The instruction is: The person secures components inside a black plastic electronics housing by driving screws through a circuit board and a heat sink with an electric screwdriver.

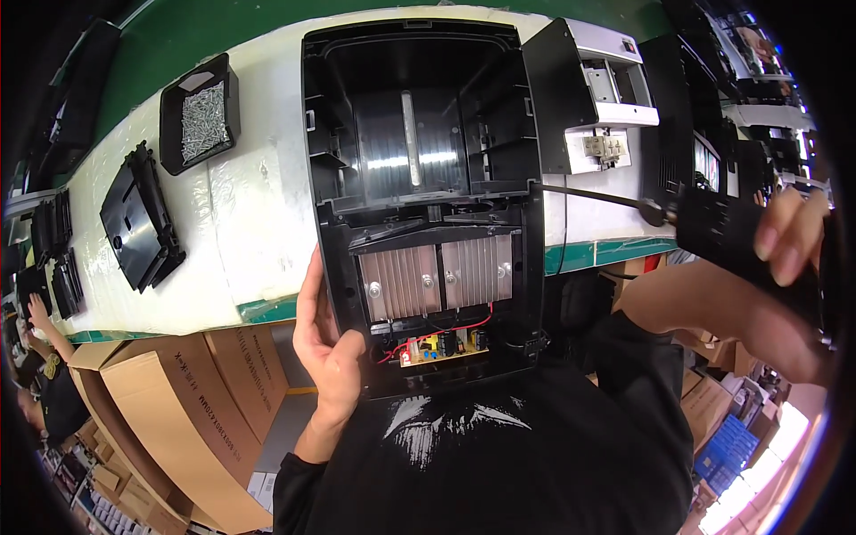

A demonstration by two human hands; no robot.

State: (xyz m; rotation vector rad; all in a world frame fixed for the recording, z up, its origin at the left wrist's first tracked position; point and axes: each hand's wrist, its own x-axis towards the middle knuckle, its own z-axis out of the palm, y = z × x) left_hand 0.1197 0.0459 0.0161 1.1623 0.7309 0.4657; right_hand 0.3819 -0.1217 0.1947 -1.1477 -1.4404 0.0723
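Observation:
A black plastic housing (383, 116) stands in front of me, reaching from the white table (254, 178) toward my body. In its near part are two finned metal heat sinks (399, 287), with a small circuit board (446, 348) and red wires below them. My left hand (332, 357) grips the housing's lower left side, thumb bent over its edge. On the right, my right hand (789, 236) is wrapped round a black power screwdriver (724, 234). Its long thin bit points left, with the tip at the housing's right edge; whether it touches cannot be seen.
A black tray (167, 116) of loose screws (205, 123) lies on the table's left, beside a black plastic panel (138, 223). At the right stands a black-and-white unit (624, 114). Cardboard boxes (178, 428) fill the lower left. Another person's hand (39, 314) shows far left.

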